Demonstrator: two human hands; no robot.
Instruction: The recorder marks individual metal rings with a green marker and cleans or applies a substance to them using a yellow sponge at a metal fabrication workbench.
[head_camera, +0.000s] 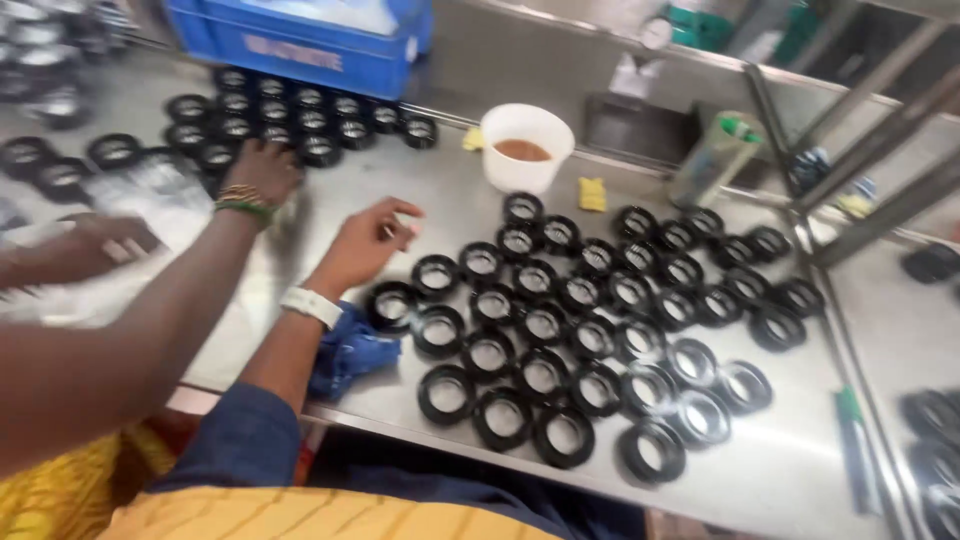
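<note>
On the steel table, toward its near edge, the right hand hovers with loose, empty fingers. The nearest black ring lies flat just right of it (blue cloth beneath the wrist). The left hand rests open on the far ring cluster.

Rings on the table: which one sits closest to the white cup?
The ring directly below the cup, nearly touching its base; all others lie farther off.

Left hand outstretched, right hand half-curled
</note>
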